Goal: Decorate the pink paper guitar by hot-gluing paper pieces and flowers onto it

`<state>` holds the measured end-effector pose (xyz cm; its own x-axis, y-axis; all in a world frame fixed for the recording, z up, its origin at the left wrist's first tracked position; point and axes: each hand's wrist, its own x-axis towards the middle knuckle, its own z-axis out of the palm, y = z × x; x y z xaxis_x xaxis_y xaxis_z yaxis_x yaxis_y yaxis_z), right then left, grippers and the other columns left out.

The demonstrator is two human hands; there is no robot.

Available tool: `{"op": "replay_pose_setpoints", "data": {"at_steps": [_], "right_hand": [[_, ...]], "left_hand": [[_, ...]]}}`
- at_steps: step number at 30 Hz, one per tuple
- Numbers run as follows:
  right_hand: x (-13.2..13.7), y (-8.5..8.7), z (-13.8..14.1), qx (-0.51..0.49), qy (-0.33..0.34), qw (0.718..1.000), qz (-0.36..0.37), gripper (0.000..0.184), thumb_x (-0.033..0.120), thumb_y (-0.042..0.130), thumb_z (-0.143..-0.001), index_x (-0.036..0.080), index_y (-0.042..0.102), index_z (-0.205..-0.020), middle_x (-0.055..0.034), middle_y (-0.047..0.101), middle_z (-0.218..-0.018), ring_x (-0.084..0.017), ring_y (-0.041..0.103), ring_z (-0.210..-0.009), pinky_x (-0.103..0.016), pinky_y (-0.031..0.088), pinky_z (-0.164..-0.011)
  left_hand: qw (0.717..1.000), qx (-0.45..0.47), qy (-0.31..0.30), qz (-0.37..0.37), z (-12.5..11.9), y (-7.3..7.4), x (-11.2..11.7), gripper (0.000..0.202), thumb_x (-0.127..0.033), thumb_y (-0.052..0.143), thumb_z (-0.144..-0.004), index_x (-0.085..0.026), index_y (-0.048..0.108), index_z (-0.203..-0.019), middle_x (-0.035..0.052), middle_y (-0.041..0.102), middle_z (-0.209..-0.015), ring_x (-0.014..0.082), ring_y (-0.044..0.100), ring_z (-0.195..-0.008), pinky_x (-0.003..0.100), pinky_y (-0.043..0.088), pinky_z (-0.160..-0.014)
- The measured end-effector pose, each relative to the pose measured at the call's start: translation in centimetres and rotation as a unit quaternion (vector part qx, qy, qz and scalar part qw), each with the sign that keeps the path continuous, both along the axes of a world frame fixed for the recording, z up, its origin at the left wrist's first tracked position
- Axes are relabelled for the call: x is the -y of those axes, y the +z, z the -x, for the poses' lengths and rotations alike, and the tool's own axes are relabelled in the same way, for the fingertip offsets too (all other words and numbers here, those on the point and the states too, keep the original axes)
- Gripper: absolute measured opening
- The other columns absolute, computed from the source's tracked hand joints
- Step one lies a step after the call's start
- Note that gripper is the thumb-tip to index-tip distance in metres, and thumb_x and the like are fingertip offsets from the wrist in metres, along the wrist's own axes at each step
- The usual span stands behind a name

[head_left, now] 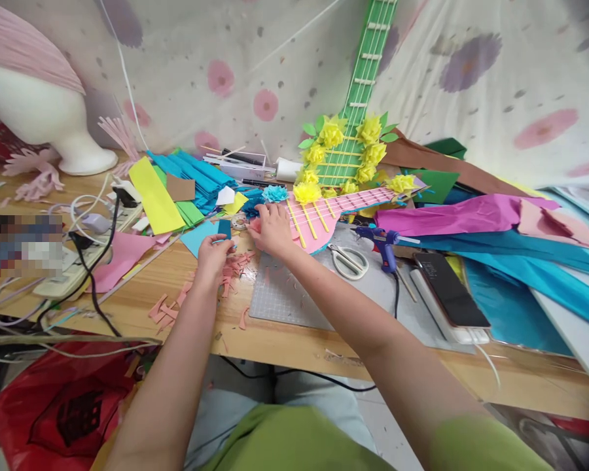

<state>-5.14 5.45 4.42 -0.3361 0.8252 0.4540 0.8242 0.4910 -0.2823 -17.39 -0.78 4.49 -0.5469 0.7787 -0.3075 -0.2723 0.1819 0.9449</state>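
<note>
My left hand [214, 256] is closed, its fingertips pinched together at the lower edge of a small dark blue paper piece [224, 227]. Whether it grips that piece or something smaller is hard to tell. My right hand [275, 227] curls over a small pink paper piece [254, 225], its thumb and fingers around it. Just beside that hand lies a pink paper guitar [324, 239] with yellow strips, white strings and a yellow flower [307, 193]. A blue paper flower [275, 193] sits at its left end. Pink scraps [233, 271] are scattered under my left hand.
A green paper guitar [343, 157] with yellow flowers leans at the back. Scissors [349, 263], a blue glue gun [385, 247] and a phone [451, 288] lie right, near coloured paper sheets [442, 216]. A power strip [73, 261] with cables and a foam head [44, 104] stand left.
</note>
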Motion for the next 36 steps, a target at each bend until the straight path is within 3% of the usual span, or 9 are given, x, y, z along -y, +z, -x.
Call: {"op": "replay_pose_setpoints", "data": {"at_steps": [7,11,15,32,36], "right_hand": [[-0.2,0.0,-0.8,-0.005,-0.001,0.999,0.043,0.043,0.041,0.055,-0.082,0.013,0.054,-0.115,-0.0159,0.053,-0.116,-0.032,0.042,-0.112,-0.045,0.034,-0.096],[-0.5,-0.1,-1.1,-0.003,-0.014,0.998,0.060,0.045,0.043,0.055,-0.081,0.014,0.053,-0.115,-0.0171,0.053,-0.115,-0.034,0.042,-0.113,-0.048,0.035,-0.094],[-0.6,-0.2,-1.2,-0.005,-0.013,0.997,0.073,0.044,0.045,0.054,-0.081,0.015,0.053,-0.113,-0.0170,0.052,-0.114,-0.034,0.042,-0.113,-0.049,0.035,-0.093],[-0.3,0.5,-1.2,0.001,-0.011,0.996,0.086,0.045,0.047,0.051,-0.084,0.013,0.053,-0.114,-0.0180,0.050,-0.117,-0.032,0.040,-0.115,-0.047,0.035,-0.093],[-0.3,0.5,-1.2,-0.001,-0.012,0.996,0.087,0.046,0.047,0.051,-0.083,0.014,0.052,-0.114,-0.0185,0.049,-0.118,-0.033,0.039,-0.116,-0.047,0.035,-0.093]], "left_hand": [[0.992,-0.063,-0.080,0.070,-0.4,0.5,-1.8,0.026,-0.006,0.063,-0.064,-0.017,0.047,-0.081,-0.0039,0.053,-0.056,0.0088,0.052,-0.049,0.020,0.047,-0.046],[0.990,-0.048,-0.104,0.088,-0.8,0.4,-2.0,0.027,-0.004,0.062,-0.065,-0.017,0.046,-0.082,-0.0039,0.054,-0.055,0.0091,0.053,-0.048,0.022,0.048,-0.049],[0.989,-0.035,-0.107,0.093,-1.0,0.3,-2.1,0.030,-0.004,0.063,-0.064,-0.017,0.046,-0.085,-0.0040,0.054,-0.055,0.0106,0.055,-0.049,0.026,0.050,-0.052],[0.987,-0.047,-0.125,0.088,-1.4,1.0,-2.0,0.025,-0.004,0.061,-0.068,-0.017,0.044,-0.081,-0.0035,0.055,-0.057,0.0076,0.049,-0.042,0.022,0.046,-0.045],[0.987,-0.045,-0.129,0.090,-1.1,1.0,-2.0,0.026,-0.007,0.064,-0.067,-0.017,0.045,-0.082,-0.0027,0.056,-0.059,0.0090,0.054,-0.048,0.022,0.048,-0.047]]}}
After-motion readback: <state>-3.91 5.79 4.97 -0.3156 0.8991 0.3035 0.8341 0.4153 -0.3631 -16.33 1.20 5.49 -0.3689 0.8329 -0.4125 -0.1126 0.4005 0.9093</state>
